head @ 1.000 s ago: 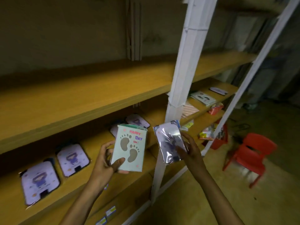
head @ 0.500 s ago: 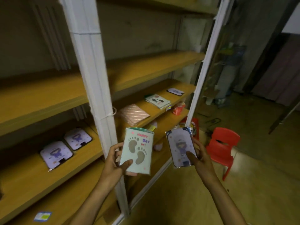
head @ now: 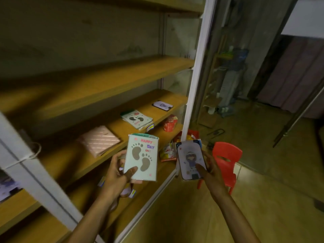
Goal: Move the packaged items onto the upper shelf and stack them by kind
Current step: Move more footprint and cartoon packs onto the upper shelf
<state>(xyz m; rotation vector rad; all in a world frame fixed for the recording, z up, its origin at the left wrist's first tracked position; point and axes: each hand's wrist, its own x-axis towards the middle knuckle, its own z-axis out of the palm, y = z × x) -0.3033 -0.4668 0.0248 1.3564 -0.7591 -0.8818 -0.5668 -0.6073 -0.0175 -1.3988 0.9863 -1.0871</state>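
Note:
My left hand (head: 116,174) grips a pale green footprint pack (head: 141,157) upright, in front of the lower shelves. To its right, my right hand (head: 211,170) holds a shiny cartoon-figure pack (head: 191,159) by its right edge. The upper shelf (head: 98,79) above them is a bare yellow board. On the shelf below lie a stack of footprint packs (head: 136,119), another cartoon-figure pack (head: 162,106) near the right end and a pink quilted pack (head: 99,142).
White uprights (head: 196,81) frame the shelving; one upright (head: 33,172) crosses the left foreground. Red snack packets (head: 169,124) sit on the shelf under that. A red plastic chair (head: 226,160) stands on the floor to the right. Clutter lines the far wall.
The view has swung right along the shelving, so the left upright and the purple packs slid toward the left edge. Both hands keep their packs, held at about the same height.

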